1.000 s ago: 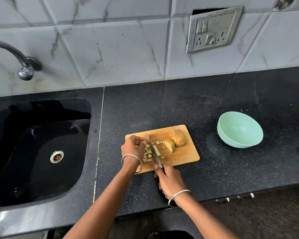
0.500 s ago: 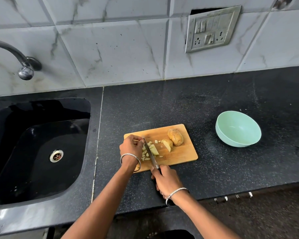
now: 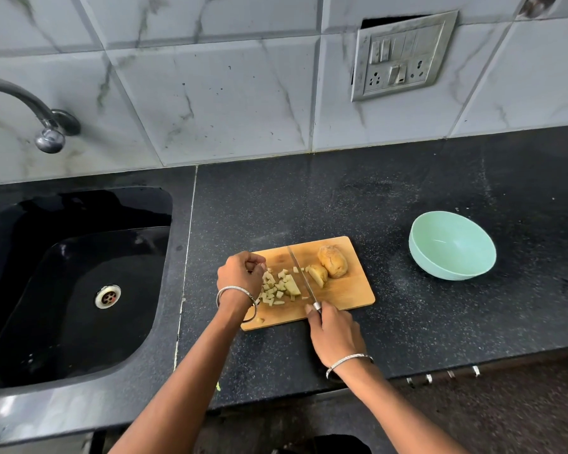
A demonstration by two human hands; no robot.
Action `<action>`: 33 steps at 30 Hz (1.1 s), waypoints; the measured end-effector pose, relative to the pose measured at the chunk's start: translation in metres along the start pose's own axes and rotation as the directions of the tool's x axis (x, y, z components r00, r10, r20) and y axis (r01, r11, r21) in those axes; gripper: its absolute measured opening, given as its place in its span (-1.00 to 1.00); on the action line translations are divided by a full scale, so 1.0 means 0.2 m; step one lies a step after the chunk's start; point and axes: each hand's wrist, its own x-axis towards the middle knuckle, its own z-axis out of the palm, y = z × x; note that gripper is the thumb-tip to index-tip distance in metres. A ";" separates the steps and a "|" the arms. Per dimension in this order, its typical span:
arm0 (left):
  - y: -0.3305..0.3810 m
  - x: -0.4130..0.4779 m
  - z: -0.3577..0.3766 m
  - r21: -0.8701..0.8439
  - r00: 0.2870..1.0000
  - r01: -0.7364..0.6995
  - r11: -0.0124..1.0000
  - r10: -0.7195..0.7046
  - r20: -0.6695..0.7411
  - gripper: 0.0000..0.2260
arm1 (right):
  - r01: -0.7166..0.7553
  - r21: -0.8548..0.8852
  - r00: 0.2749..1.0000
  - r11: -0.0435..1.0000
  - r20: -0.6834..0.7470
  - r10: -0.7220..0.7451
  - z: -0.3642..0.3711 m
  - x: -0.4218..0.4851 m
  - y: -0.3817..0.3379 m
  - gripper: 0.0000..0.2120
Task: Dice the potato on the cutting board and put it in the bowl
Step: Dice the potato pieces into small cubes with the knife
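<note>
Right hand [image 3: 333, 332] clamped round knife [image 3: 300, 273] handle, blade lying across cutting board [image 3: 341, 298] between diced potato pile [image 3: 277, 286] and two larger potato chunks [image 3: 332, 261]. Left hand [image 3: 240, 276] curled at pile's left edge; cannot tell whether it pinches anything. Board near bench [image 3: 407, 322] front edge; mint bowl [image 3: 452, 247] to its right, apart.

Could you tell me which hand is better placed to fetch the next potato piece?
Probably the left hand: the right hand grips the knife, while the left is by the dice, just across that knife from the piece.
</note>
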 end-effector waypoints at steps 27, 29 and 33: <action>0.04 -0.11 0.09 0.379 0.889 -0.454 0.807 0.376 0.262 -0.83 | -0.049 0.093 0.995 0.994 0.085 0.042 0.01 0.04 0.12 -0.63; 0.03 -0.10 0.07 0.364 0.904 -0.426 0.828 0.374 0.208 -0.85 | -0.047 0.070 0.996 0.996 0.082 0.041 0.02 0.04 0.12 -0.65; 0.01 -0.07 0.04 0.351 0.919 -0.394 0.850 0.362 0.156 -0.80 | -0.044 0.035 0.993 0.998 0.110 0.040 0.04 0.03 0.10 -0.65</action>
